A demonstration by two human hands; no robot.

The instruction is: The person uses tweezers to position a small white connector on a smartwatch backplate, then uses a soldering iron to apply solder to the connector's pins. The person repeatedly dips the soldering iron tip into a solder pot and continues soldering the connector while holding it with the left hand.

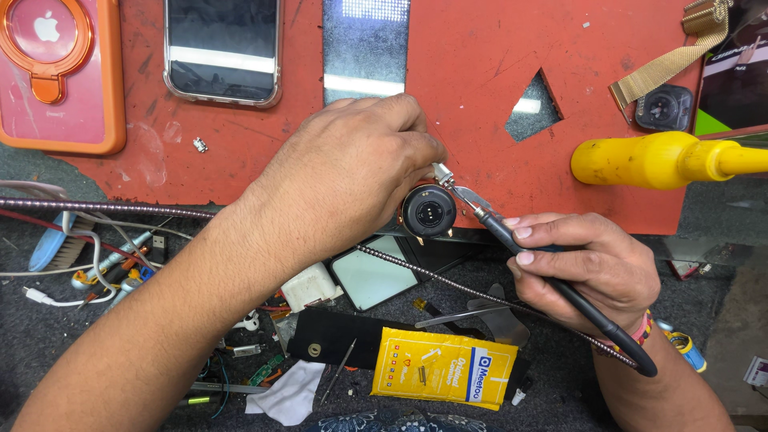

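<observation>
Left hand (352, 164) clamps round black watch body (429, 211) on red mat (480, 96) atop desk. Right hand (588, 268) grips black tweezers (512, 240), tips at watch lug w/ small metal piece. Judged: strap-fitting step underway; next needs steady, precise tip work.

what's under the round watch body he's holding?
The watch body sits over the front edge of the red mat, with dark glass panels just below that edge. The left hand pinches it, hiding its left side; the surface directly beneath is covered.
</observation>
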